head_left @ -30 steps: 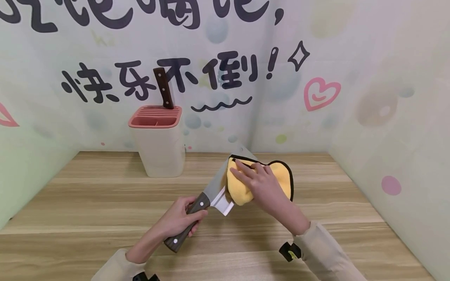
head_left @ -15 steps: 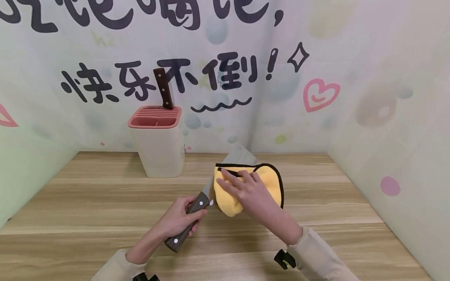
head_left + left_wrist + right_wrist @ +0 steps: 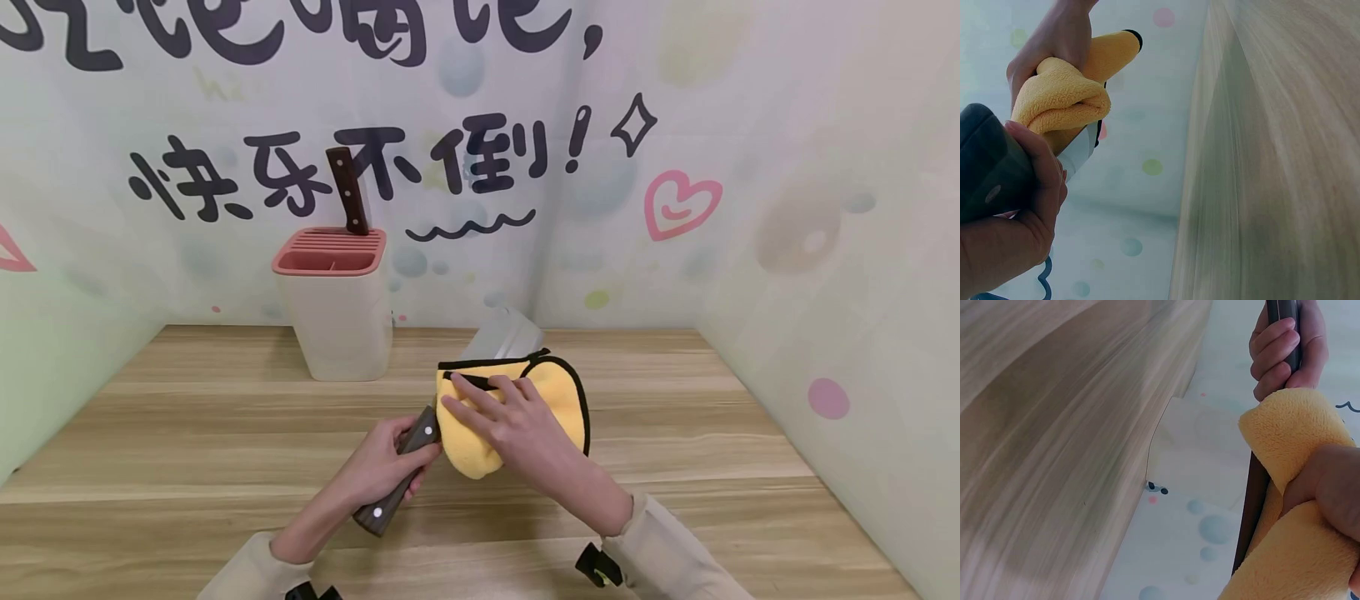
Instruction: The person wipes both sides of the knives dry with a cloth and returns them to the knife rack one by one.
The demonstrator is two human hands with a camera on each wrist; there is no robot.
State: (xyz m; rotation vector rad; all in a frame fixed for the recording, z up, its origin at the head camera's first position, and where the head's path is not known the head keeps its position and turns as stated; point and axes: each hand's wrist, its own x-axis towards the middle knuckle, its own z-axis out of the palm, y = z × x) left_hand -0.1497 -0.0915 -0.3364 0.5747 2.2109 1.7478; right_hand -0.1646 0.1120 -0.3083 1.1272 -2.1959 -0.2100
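Note:
My left hand (image 3: 378,468) grips the dark, riveted handle of a cleaver (image 3: 501,336), held above the table and slanting away to the right. A yellow cloth (image 3: 467,446) with black edging lies folded over the blade close to the handle. My right hand (image 3: 525,433) pinches the cloth around the blade, fingers on top and, in the right wrist view, the thumb pressed into the cloth (image 3: 1294,425) underneath. Only the far end of the blade shows past the cloth; the middle is hidden. In the left wrist view, the left hand (image 3: 1038,187) wraps the handle beside the bunched cloth (image 3: 1063,100).
A white knife block (image 3: 337,325) with a red slotted top stands at the back left. One brown-handled knife (image 3: 348,192) stands upright in it. The wooden table (image 3: 187,433) meets a printed wall (image 3: 600,250) behind and walls on both sides.
My right hand has slid the cloth along the blade towards the handle, down and to the left. More of the blade's far end shows now. The left hand stays almost still.

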